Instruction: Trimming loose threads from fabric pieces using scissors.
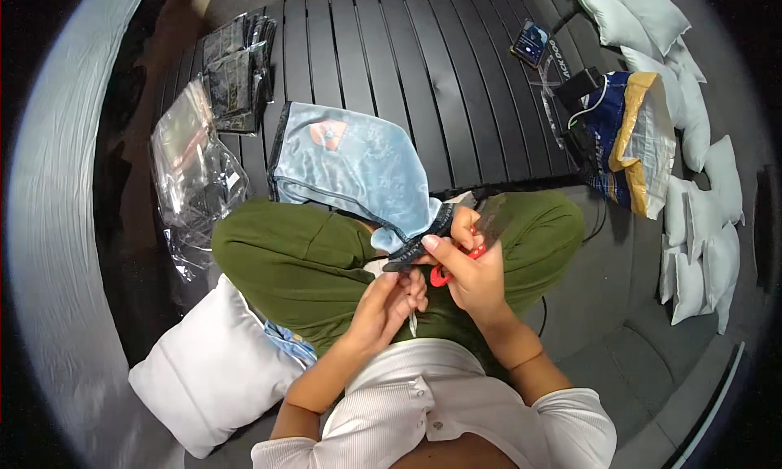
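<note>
A light blue plush fabric sleeve [358, 147] with dark trim at both ends and a small orange patch lies from the slatted table to my lap. Its near end, a dark gathered cuff [410, 247], is between my hands. My left hand [384, 310] is closed, pinching the cuff's edge between thumb and fingers. My right hand [476, 272] grips the cuff from the other side and also holds a tool with red loop handles [441, 276], which looks like scissors. Its blades are mostly hidden by the hand.
Clear plastic bags [191, 155] and dark packaged items [232, 82] lie on the table's left. A phone [532, 42] and a blue-and-yellow bag [623, 143] stand at the right. White cushions [705, 233] line the sofa; another cushion [216, 367] rests beside my left leg.
</note>
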A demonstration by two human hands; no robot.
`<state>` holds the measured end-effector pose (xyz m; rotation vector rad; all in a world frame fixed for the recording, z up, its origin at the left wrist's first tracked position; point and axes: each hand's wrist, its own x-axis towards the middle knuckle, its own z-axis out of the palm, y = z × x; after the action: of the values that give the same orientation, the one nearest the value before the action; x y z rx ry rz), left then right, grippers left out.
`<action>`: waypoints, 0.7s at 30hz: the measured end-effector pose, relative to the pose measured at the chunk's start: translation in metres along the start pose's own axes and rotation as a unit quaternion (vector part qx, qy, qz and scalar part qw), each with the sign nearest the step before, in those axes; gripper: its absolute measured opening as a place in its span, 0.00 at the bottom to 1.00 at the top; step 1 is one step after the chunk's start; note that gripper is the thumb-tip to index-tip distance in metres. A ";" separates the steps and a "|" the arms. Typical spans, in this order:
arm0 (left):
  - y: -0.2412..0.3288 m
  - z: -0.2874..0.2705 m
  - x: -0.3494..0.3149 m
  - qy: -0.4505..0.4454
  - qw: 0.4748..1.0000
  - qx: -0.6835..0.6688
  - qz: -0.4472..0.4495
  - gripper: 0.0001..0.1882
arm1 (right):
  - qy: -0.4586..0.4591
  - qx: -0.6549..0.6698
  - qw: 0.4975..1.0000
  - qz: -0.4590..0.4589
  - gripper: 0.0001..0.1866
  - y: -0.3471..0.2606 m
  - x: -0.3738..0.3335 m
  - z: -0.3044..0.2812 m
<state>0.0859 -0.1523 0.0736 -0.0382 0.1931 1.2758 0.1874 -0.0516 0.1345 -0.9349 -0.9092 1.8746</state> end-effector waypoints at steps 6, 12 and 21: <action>0.005 0.033 0.016 0.074 0.956 0.168 0.229 0.24 | 0.014 0.081 0.997 -0.011 0.16 -0.004 -0.007 0.003; 0.043 0.062 0.015 0.149 0.951 0.219 0.160 0.16 | -0.071 0.090 0.993 0.008 0.16 0.004 -0.033 0.008; 0.055 0.126 -0.010 0.304 0.796 0.345 0.394 0.24 | -0.164 -0.051 0.973 -0.152 0.16 -0.030 -0.037 -0.016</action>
<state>0.0465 -0.1289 0.2030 0.2966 1.3455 1.9179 0.2258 -0.0689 0.1614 -0.5109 -1.2793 1.7549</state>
